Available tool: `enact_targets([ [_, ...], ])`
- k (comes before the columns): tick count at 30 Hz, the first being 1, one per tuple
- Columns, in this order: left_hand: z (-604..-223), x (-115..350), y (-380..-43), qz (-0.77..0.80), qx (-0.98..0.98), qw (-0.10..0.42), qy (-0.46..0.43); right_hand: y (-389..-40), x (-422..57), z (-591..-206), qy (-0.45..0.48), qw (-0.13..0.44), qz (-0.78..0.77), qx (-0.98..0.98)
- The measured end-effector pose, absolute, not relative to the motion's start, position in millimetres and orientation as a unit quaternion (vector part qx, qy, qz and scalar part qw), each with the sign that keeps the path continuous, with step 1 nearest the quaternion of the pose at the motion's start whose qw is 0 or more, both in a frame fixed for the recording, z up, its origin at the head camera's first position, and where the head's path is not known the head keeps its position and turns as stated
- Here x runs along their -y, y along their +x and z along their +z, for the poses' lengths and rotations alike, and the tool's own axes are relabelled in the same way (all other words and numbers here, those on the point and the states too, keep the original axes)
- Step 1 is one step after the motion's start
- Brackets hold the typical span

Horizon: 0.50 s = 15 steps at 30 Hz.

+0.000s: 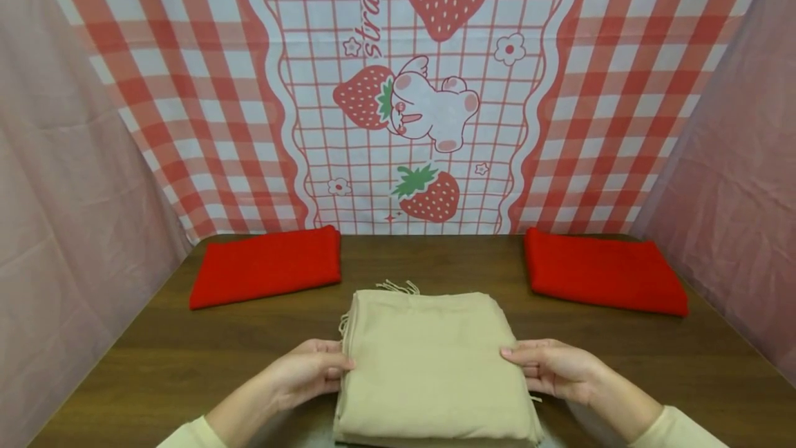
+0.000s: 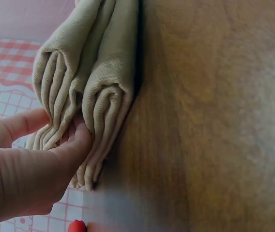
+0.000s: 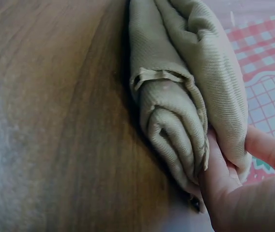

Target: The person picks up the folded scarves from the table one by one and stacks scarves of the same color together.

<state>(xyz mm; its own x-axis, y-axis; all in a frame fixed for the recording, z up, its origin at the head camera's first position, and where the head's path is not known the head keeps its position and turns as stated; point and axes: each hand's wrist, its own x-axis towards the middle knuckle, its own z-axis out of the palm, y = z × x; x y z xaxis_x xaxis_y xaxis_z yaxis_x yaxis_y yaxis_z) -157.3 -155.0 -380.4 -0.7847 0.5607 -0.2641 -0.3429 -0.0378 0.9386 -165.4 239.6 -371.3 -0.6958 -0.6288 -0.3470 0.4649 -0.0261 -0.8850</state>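
A folded beige scarf [image 1: 429,365] with fringe along its far and side edges lies at the front middle of the table. My left hand [image 1: 311,372] pinches its left side, thumb on top and fingers underneath the upper layers. On the opposite side my right hand [image 1: 556,368] does the same. The left wrist view shows two thick folded bundles of the scarf [image 2: 106,92], with the left fingers [image 2: 82,137] tucked between them. In the right wrist view, the right fingers [image 3: 215,169] reach in between the scarf's upper and lower folds [image 3: 171,125].
Two folded red cloths lie at the back of the brown wooden table [image 1: 429,261]: one red cloth [image 1: 267,268] at left, another red cloth [image 1: 606,272] at right. Behind hangs a strawberry-patterned checked curtain [image 1: 410,178]. Pale pink drapes [image 1: 74,192] flank both sides.
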Motion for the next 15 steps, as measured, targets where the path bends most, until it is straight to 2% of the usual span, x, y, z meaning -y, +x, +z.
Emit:
enact_targets([
  [15, -373.2, 153.6, -156.6, 0.703, -0.638, 0.31, 0.055, -167.0, -236.9, -369.2, -0.076, 0.382, -0.708, -0.589],
])
